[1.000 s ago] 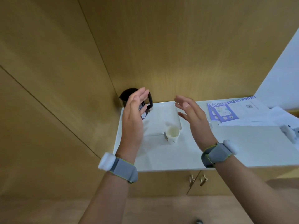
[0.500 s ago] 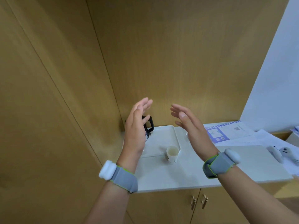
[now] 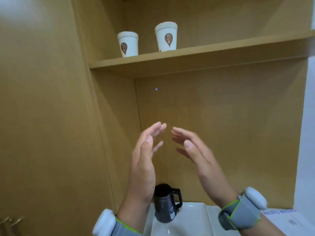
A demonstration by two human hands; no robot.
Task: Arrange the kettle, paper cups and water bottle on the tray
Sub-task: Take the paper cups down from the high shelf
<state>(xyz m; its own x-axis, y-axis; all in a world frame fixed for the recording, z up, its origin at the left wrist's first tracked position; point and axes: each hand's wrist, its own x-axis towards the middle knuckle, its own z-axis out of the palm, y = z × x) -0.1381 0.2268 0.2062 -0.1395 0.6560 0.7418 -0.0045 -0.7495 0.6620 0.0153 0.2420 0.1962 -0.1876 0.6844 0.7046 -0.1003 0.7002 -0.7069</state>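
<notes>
I am lifting my gaze since half a second ago: the counter is sliding almost out of sight, and the single cup that stood at the tray's near edge is no longer showing. A wooden shelf [image 3: 204, 53] is now coming into view above. My left hand [image 3: 143, 160] and right hand [image 3: 199, 155] are rising with it, higher against the back panel [image 3: 221, 125] and closer together than before. Both are released, fingers straight and loosely spread, palms facing each other, gripping nothing, with the fingertips nearly meeting but apart.

I am counting two paper cups [image 3: 128, 44] standing upright on the shelf, well apart from my hands, the right one nearer the shelf's front edge. One black kettle [image 3: 164, 205] is standing in the far left corner of the one white tray [image 3: 190, 218], handle pointing right, partly hidden behind my left wrist. I am wearing two grey wristbands [image 3: 243, 210] edged in green, each carrying a white puck. One small blue light [image 3: 156, 89] is glowing on the back panel.

Each cup is showing a brown drop-shaped logo with pale letters too small for me to read. The kettle is carrying a blue-and-white sticker [image 3: 171, 212], also unreadable. A printed sheet [image 3: 286, 218] at lower right is showing blue capitals, upside down and cut off.
</notes>
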